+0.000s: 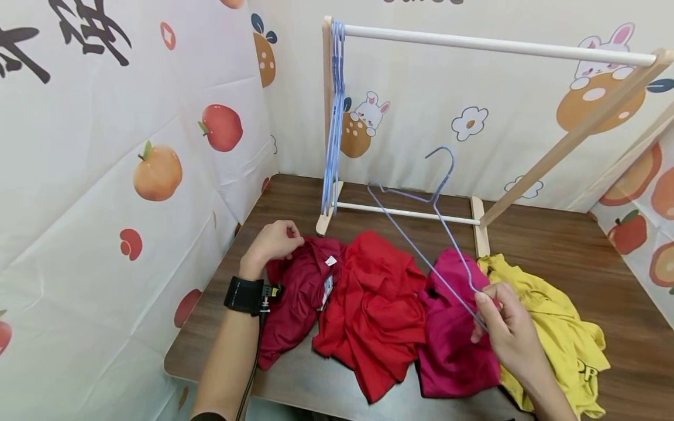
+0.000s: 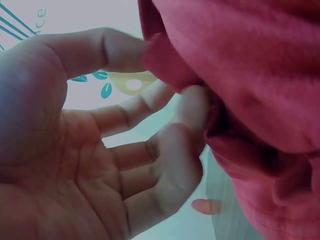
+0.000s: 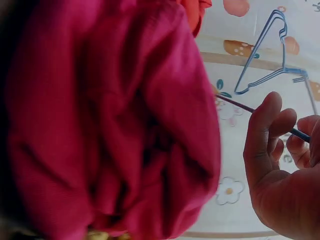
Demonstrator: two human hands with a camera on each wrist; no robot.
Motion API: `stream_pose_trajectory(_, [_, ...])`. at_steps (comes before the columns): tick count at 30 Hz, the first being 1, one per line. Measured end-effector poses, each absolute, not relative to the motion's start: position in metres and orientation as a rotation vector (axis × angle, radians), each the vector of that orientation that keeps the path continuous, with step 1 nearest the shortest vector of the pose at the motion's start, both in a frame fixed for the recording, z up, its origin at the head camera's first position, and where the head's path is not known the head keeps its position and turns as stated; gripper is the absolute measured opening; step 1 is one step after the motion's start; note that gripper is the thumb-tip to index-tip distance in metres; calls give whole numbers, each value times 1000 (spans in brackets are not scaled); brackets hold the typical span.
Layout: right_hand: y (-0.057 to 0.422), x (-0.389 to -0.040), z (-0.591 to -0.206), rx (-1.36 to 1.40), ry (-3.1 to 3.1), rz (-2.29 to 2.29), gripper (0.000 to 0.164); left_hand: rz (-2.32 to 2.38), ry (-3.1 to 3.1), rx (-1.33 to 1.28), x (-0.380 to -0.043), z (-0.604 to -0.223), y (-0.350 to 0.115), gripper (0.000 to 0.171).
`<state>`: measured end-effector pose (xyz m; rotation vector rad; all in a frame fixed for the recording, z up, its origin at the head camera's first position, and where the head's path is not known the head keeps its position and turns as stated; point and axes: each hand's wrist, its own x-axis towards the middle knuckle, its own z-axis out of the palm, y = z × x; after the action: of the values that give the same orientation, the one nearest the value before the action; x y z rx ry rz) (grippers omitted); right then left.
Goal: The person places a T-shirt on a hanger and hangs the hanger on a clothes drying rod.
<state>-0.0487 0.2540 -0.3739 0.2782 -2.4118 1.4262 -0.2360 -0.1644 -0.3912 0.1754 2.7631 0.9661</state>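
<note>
At the left end of the row of clothes, my left hand [image 1: 271, 242] pinches the top edge of a maroon garment [image 1: 295, 298], which shows a white tag near its neckline. In the left wrist view the cloth edge lies at the thumb and fingertips, the other fingers loosely bent. My right hand [image 1: 506, 320] grips one corner of a blue wire hanger [image 1: 449, 173], held tilted over the clothes with its hook upward. Below it lies a crumpled magenta garment [image 1: 455, 356], which fills much of the right wrist view. A red garment [image 1: 374, 298] lies between the maroon and magenta ones.
A yellow garment [image 1: 558, 327] lies at the right on the brown table [image 1: 605, 280]. Behind the clothes stands a rack with a white top rail [image 1: 495, 44] and wooden legs. Several blue hangers [image 1: 333, 117] hang at its left end. Printed cloth walls enclose the table.
</note>
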Motion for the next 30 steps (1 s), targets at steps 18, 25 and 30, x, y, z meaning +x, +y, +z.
stream_pose_trajectory(18, [280,-31,-398,369,-2147,1981,20,1004,2978,208,-231,-383,-157,20])
stream_pose_trajectory(25, [295,-22,-396,415,-2007,2069,25,1291,2995,232,-222,-372,-146,22])
stream_pose_trajectory(30, [307,-23,-400,669,-1655,2252,32,1355,2965,321,-220,-369,-133,14])
